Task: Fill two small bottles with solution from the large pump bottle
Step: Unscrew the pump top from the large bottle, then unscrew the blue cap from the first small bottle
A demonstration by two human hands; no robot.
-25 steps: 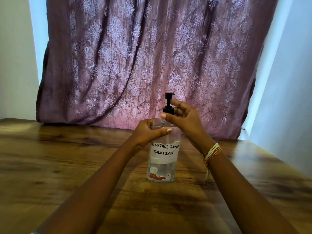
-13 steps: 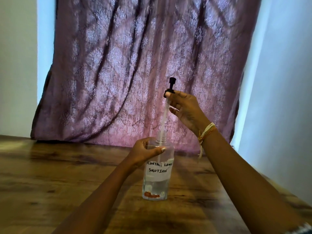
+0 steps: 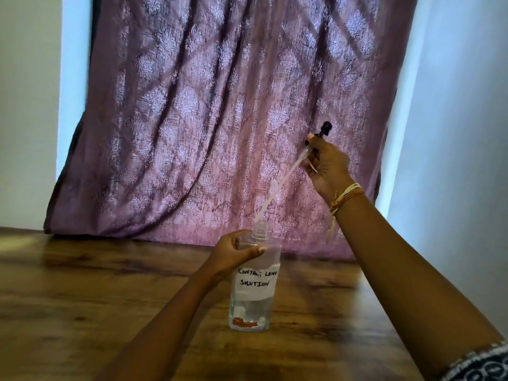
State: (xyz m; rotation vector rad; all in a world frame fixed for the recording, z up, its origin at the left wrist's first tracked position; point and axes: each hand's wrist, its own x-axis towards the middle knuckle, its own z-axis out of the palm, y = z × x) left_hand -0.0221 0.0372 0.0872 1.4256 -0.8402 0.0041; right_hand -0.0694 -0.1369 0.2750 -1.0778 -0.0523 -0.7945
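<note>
A clear large bottle (image 3: 251, 303) with a handwritten white label "Contact lens solution" stands upright on the wooden table (image 3: 82, 298), partly filled with clear liquid. My left hand (image 3: 233, 251) grips its shoulder just below the open neck. My right hand (image 3: 327, 166) holds the black pump head (image 3: 324, 129) up and to the right of the bottle. The pump's translucent dip tube (image 3: 277, 185) slants down to the left, its lower end just above the neck. No small bottles are in view.
A mauve patterned curtain (image 3: 220, 105) hangs behind the table's far edge. Pale walls flank it, and the right wall (image 3: 461, 160) runs close beside the table.
My right hand has lifted the unscrewed pump out of the bottle and swung it up to the right, drawing the tube almost fully out. My left hand still steadies the bottle.
</note>
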